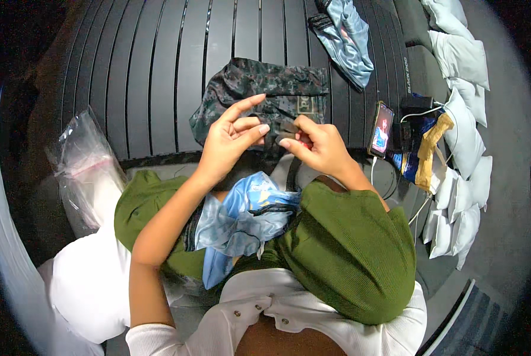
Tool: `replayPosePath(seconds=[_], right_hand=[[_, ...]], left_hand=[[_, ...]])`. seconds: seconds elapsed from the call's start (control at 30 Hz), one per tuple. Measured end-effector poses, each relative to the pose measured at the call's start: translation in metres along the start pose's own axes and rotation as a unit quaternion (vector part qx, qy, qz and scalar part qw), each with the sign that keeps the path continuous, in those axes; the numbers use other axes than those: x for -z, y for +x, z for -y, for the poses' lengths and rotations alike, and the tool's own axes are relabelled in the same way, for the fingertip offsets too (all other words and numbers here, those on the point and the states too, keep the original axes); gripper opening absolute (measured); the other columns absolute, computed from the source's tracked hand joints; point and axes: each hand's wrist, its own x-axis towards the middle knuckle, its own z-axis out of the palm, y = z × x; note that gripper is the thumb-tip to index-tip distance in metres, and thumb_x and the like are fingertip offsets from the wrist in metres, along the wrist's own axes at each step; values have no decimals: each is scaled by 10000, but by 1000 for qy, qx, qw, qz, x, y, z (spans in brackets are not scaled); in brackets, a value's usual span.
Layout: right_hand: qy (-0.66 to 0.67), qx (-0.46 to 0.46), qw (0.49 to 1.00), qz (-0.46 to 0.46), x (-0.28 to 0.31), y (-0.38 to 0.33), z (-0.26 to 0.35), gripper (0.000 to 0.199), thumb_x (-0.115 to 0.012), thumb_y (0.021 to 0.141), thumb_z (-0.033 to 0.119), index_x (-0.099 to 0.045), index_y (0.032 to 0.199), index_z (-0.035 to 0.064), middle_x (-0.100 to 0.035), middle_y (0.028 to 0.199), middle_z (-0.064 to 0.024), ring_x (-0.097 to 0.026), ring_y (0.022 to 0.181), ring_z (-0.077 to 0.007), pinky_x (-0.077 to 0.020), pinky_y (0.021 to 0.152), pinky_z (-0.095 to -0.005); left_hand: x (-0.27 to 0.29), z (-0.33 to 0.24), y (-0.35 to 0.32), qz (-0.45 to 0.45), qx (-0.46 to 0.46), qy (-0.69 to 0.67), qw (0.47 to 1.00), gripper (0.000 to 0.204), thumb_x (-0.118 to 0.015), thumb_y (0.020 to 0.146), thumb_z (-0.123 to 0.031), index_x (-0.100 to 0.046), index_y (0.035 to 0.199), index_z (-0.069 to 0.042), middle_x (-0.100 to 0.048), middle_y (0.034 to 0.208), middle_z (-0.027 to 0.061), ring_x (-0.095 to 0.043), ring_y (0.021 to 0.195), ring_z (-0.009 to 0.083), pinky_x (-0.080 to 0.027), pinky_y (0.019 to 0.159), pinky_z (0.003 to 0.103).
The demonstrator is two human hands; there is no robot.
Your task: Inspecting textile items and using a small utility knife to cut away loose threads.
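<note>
A dark camouflage cloth garment (pixel 241 89) with a square patch lies at the table's near edge, beneath and beyond both hands. My left hand (pixel 235 133) hovers over it, index finger stretched out. Its other fingers curl toward the thumb in what looks like a pinch; anything between them is too small to make out. My right hand (pixel 322 145) is closed, thumb and index finger forward, on a small grey and red object (pixel 289 127) mostly hidden by the fingers. A light blue printed garment (pixel 247 204) lies bunched in my lap.
The slatted black table (pixel 158 65) spreads ahead. Another light blue garment (pixel 345 44) lies on its far right. A lit phone (pixel 381 130) with a cable stands at the right edge, beside a blue and gold packet (pixel 428 154). White pouches (pixel 461 56) line the right; a clear plastic bag (pixel 87 160) sits left.
</note>
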Motion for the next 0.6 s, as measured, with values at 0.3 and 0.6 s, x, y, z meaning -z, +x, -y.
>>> replayPosePath(seconds=[0.3, 0.6], right_hand=[[-98, -1, 995, 16, 2, 1, 3, 301, -658, 752, 290, -491, 739, 41, -513, 519, -82, -534, 443, -238, -392, 421, -314], [-118, -24, 993, 3, 1, 2, 2, 358, -628, 753, 390, -512, 691, 57, -555, 531, -82, -571, 472, -284, -444, 432, -369]], left_hand=[[-1, 7, -1, -5, -59, 58, 997, 480, -562, 810, 30, -418, 1262, -45, -456, 729, -62, -418, 666, 1, -368, 598, 143], [0, 10, -2, -37, -109, 161, 980, 443, -568, 798, 25, -478, 1222, -69, -422, 673, -83, -331, 593, -10, -283, 522, 129]])
